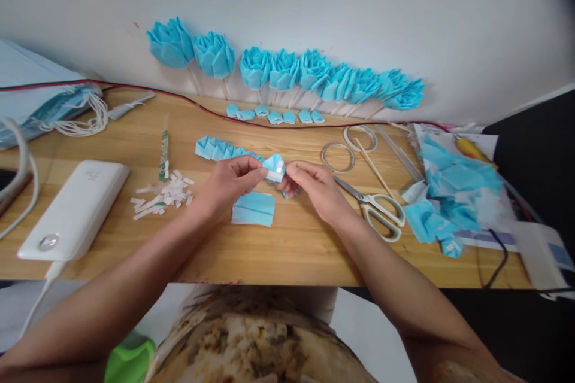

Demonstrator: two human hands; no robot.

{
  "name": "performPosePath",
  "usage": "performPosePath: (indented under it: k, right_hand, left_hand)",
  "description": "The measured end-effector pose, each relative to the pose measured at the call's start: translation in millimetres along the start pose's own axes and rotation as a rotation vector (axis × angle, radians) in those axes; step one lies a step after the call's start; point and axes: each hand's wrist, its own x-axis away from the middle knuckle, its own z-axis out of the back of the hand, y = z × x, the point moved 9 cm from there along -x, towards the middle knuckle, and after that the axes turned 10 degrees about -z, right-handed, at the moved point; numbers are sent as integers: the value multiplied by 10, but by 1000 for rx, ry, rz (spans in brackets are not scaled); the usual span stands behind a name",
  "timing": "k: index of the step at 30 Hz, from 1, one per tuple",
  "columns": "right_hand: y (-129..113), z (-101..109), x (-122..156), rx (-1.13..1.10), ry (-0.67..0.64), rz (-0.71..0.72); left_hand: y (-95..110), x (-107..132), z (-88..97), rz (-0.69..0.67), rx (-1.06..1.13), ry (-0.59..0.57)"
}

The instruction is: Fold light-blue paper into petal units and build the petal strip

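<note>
Between both hands, just above the wooden desk (314,257), is a small folded blue paper piece (273,166) with a white patch on its right side. My left hand (236,182) pinches its left edge between thumb and forefinger. My right hand (317,185) has thumb and fingers closed at the right edge, by the white patch; part of those fingers is hidden. Below the hands lies a flat blue paper sheet (254,209) with a crease across it. Behind my left hand runs a row of folded blue pieces (220,148).
Blue paper flowers (256,67) on sticks lean against the wall. Scissors (381,212), tape rolls (338,157) and a thin stick (375,167) lie right. White strips (168,194) and a white power bank (74,209) are left. Crumpled blue paper (458,179) fills the right end.
</note>
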Motion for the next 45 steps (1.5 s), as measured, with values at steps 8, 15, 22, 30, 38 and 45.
performPosePath:
  k: [8, 15, 22, 30, 38, 45]
  right_hand:
    - [52, 50, -20, 42, 59, -13]
    - [46, 56, -18, 48, 74, -13]
    - [41, 14, -19, 20, 21, -18]
    - [104, -27, -28, 16, -15, -47]
    - [89, -2, -31, 11, 15, -44]
    - [69, -3, -26, -4, -4, -27]
  left_hand:
    - [48, -2, -13, -50, -14, -27]
    - [-20, 1, -23, -1, 52, -27]
    - [-30, 1, -62, 11, -2, -75]
    - [-36, 20, -122, 2, 9, -119]
    - [18, 32, -124, -29, 89, -120]
    - [11, 16, -83, -12, -10, -68]
